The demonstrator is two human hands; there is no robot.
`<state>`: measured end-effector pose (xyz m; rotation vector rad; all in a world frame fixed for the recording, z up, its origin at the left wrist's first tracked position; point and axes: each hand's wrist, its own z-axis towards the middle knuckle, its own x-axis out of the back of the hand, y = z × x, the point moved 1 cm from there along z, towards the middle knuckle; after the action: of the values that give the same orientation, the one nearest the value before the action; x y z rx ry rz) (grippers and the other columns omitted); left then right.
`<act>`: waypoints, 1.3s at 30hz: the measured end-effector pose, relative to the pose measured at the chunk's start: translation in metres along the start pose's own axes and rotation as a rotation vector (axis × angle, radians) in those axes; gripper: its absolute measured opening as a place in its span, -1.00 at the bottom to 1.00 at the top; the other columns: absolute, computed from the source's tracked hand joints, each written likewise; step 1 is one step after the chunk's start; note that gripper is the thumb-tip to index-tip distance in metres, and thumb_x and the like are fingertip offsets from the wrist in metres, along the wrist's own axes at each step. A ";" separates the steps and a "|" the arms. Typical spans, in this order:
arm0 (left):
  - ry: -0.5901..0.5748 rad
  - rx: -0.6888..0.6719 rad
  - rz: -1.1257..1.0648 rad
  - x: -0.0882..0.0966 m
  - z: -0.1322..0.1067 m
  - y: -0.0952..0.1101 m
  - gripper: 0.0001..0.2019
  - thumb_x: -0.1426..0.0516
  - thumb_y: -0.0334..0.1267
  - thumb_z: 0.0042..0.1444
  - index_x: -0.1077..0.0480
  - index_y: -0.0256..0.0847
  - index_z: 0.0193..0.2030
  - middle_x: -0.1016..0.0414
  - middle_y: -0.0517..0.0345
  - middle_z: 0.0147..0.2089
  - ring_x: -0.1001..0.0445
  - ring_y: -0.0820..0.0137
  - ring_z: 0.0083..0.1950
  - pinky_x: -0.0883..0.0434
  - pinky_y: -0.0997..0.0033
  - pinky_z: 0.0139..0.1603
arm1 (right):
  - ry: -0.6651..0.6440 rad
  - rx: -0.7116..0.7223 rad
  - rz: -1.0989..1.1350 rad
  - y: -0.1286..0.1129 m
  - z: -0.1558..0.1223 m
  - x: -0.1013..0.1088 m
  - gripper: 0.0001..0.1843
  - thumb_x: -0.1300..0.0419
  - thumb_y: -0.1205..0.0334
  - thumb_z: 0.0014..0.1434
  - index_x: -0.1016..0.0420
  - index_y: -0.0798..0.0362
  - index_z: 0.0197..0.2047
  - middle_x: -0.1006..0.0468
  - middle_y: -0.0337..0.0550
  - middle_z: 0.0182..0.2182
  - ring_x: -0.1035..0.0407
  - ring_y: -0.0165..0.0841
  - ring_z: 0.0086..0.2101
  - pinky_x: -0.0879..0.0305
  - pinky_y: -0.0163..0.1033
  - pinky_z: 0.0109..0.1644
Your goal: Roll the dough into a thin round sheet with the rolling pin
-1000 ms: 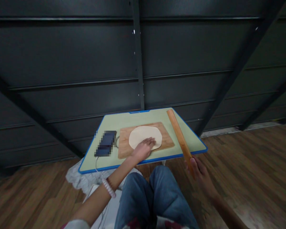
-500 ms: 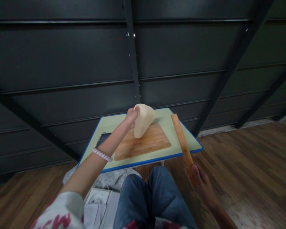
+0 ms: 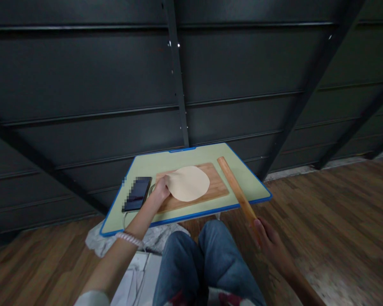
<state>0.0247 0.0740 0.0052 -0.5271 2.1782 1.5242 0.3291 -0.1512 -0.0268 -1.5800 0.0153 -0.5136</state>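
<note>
A thin, round, pale sheet of dough (image 3: 189, 183) lies spread over a wooden board (image 3: 219, 187). My left hand (image 3: 162, 187) pinches the sheet at its left edge, fingers closed on it. In my right hand (image 3: 265, 234) is the near end of a wooden rolling pin (image 3: 238, 189), fingers wrapped round it. The pin slants up and to the left, its far end over the table just right of the board.
The board rests on a small pale green table (image 3: 153, 160) with a blue rim. A phone (image 3: 137, 194) with a cable lies at its left. Behind stands a dark panelled wall (image 3: 115, 76). My knees (image 3: 210, 246) are below the near edge.
The dough sheet hung folded from my raised left hand; now it lies flat on the board, the hand lower and further left. The rolling pin has shifted slightly left.
</note>
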 end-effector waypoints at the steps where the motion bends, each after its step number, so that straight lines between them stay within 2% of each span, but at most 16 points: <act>1: 0.034 0.009 0.020 0.003 0.000 0.003 -0.69 0.07 -0.53 0.00 -0.40 -0.42 -0.16 -0.51 0.03 -0.45 -0.51 0.35 -0.45 -0.49 0.39 -0.34 | -0.022 0.044 -0.041 -0.002 0.003 0.000 -0.48 0.01 -0.25 0.14 -0.43 0.06 -0.26 -0.39 -0.25 -0.60 -0.26 -0.37 -0.61 -0.23 -0.32 -0.60; 4: 0.160 -0.001 0.090 0.014 -0.005 0.015 -0.73 0.08 -0.55 0.00 -0.39 -0.37 -0.26 -0.46 0.08 -0.51 -0.47 0.42 -0.52 -0.46 0.47 -0.40 | -0.124 0.220 -0.194 -0.013 0.015 -0.003 -0.54 0.02 -0.14 0.20 -0.45 0.08 -0.22 -0.49 -0.15 -0.47 -0.38 -0.29 -0.44 -0.34 -0.26 -0.40; 6: 0.241 -0.041 0.135 0.024 -0.012 0.021 -0.78 0.07 -0.53 0.02 -0.37 -0.34 -0.31 -0.46 0.08 -0.48 -0.47 0.45 -0.49 -0.45 0.50 -0.36 | -0.210 0.332 -0.309 -0.021 0.024 -0.006 -0.58 0.04 -0.08 0.23 -0.45 0.06 -0.17 -0.54 -0.10 -0.36 -0.42 -0.25 -0.34 -0.36 -0.22 -0.27; 10: 0.378 -0.193 0.228 0.040 -0.031 0.028 -0.85 0.01 -0.47 0.06 -0.36 -0.29 -0.28 -0.51 0.01 -0.26 -0.51 0.43 -0.20 -0.40 0.46 -0.06 | -0.334 0.512 -0.560 -0.036 0.049 -0.014 -0.64 0.04 -0.01 0.26 -0.42 0.03 -0.08 -0.53 -0.04 -0.19 -0.43 -0.20 -0.22 -0.32 -0.13 -0.11; 12: 0.423 -0.358 0.412 0.043 -0.042 0.030 -0.82 -0.02 -0.44 0.06 -0.37 -0.26 -0.20 -0.50 -0.02 -0.09 -0.44 0.36 0.02 -0.32 0.37 0.09 | -0.386 0.577 -0.685 -0.045 0.064 -0.020 -0.64 0.05 0.00 0.27 -0.41 0.02 -0.07 -0.52 -0.04 -0.15 -0.43 -0.20 -0.20 -0.32 -0.13 -0.10; 14: 0.398 -0.570 0.769 0.041 -0.056 0.029 -0.73 0.00 -0.39 0.07 -0.37 -0.26 -0.07 -0.43 -0.06 0.06 -0.34 0.27 0.15 -0.23 0.26 0.19 | -0.432 0.655 -0.777 -0.055 0.078 -0.029 -0.64 0.06 0.01 0.28 -0.39 0.00 -0.03 -0.51 -0.06 -0.11 -0.43 -0.21 -0.17 -0.32 -0.15 -0.10; 15: 0.349 -0.673 0.980 0.038 -0.063 0.027 -0.68 0.02 -0.37 0.09 -0.35 -0.27 -0.01 -0.39 -0.09 0.11 -0.30 0.24 0.19 -0.20 0.21 0.23 | -0.451 0.701 -0.813 -0.061 0.084 -0.034 -0.64 0.07 0.01 0.29 -0.39 -0.01 -0.02 -0.51 -0.07 -0.10 -0.43 -0.22 -0.16 -0.32 -0.16 -0.11; 17: 0.192 -0.817 1.327 0.031 -0.078 0.019 -0.60 0.08 -0.36 0.13 -0.30 -0.29 0.10 -0.34 -0.09 0.17 -0.25 0.25 0.24 -0.14 0.17 0.28 | -0.487 0.792 -0.877 -0.071 0.095 -0.044 -0.63 0.08 0.01 0.30 -0.38 0.01 -0.02 -0.51 -0.07 -0.11 -0.43 -0.24 -0.18 -0.34 -0.20 -0.16; 19: 0.026 -0.902 1.578 0.024 -0.091 0.008 -0.58 0.11 -0.36 0.16 -0.27 -0.28 0.14 -0.30 -0.05 0.22 -0.16 0.28 0.30 -0.08 0.16 0.32 | -0.531 0.860 -0.929 -0.079 0.104 -0.055 -0.61 0.10 0.00 0.31 -0.38 0.03 -0.01 -0.52 -0.07 -0.13 -0.44 -0.26 -0.19 -0.33 -0.24 -0.20; 21: -0.081 -0.912 1.764 0.019 -0.101 -0.006 -0.57 0.14 -0.35 0.20 -0.23 -0.31 0.19 -0.26 -0.07 0.25 -0.10 0.28 0.33 -0.06 0.15 0.33 | -0.573 0.911 -0.964 -0.083 0.112 -0.063 -0.61 0.11 0.01 0.33 -0.37 0.03 0.01 -0.51 -0.06 -0.11 -0.43 -0.27 -0.16 -0.33 -0.26 -0.20; 23: -0.086 -0.875 1.898 0.015 -0.106 -0.019 -0.55 0.15 -0.29 0.24 -0.18 -0.37 0.23 -0.20 -0.13 0.28 -0.06 0.22 0.34 -0.05 0.13 0.32 | -0.597 0.945 -0.982 -0.085 0.121 -0.070 -0.61 0.11 0.03 0.33 -0.36 0.03 0.04 -0.49 -0.05 -0.08 -0.41 -0.26 -0.12 -0.32 -0.24 -0.15; 26: 0.025 -0.803 2.026 0.010 -0.111 -0.036 -0.47 0.14 -0.14 0.27 -0.09 -0.43 0.29 -0.12 -0.24 0.31 -0.06 0.10 0.34 -0.05 0.06 0.30 | -0.618 0.995 -0.974 -0.086 0.134 -0.078 -0.61 0.08 0.04 0.32 -0.39 0.04 0.04 -0.49 -0.04 -0.07 -0.37 -0.25 -0.06 -0.27 -0.19 -0.02; 30: 0.210 -0.732 2.077 0.002 -0.109 -0.049 -0.35 0.09 0.01 0.23 -0.05 -0.47 0.31 -0.08 -0.35 0.31 -0.07 -0.02 0.32 -0.06 0.02 0.27 | -0.571 1.053 -0.944 -0.087 0.150 -0.088 -0.61 0.08 0.09 0.32 -0.41 0.10 0.04 -0.49 -0.02 -0.04 -0.31 -0.23 0.01 -0.16 -0.12 0.12; 33: 0.270 -0.731 2.055 0.000 -0.096 -0.046 -0.30 0.10 0.08 0.21 -0.02 -0.44 0.32 -0.05 -0.34 0.33 -0.04 -0.05 0.33 -0.03 -0.02 0.27 | -0.549 1.037 -0.945 -0.086 0.159 -0.101 -0.57 0.13 0.13 0.33 -0.31 0.07 0.16 -0.40 -0.03 0.11 -0.23 -0.24 0.11 -0.08 -0.08 0.19; 36: 0.265 -0.713 2.036 0.004 -0.073 -0.034 -0.30 0.15 0.09 0.22 -0.02 -0.45 0.32 -0.05 -0.31 0.33 0.02 -0.03 0.35 0.05 -0.01 0.30 | -0.542 1.044 -0.954 -0.085 0.168 -0.115 -0.50 0.14 0.09 0.33 -0.18 0.08 0.26 -0.24 -0.02 0.22 -0.09 -0.24 0.21 0.03 -0.05 0.26; 39: 0.259 -0.690 2.013 0.009 -0.047 -0.020 -0.34 0.21 0.05 0.25 -0.09 -0.47 0.29 0.01 -0.28 0.36 0.09 -0.01 0.38 0.14 0.00 0.33 | -0.487 1.035 -0.961 -0.085 0.179 -0.126 -0.45 0.15 0.04 0.33 -0.14 0.13 0.28 -0.16 0.01 0.26 0.00 -0.24 0.24 0.10 -0.04 0.28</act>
<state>0.0220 0.0230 -0.0004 2.0847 1.9045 3.0547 0.2498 0.0654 0.0168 -0.5545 -1.2323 -0.6831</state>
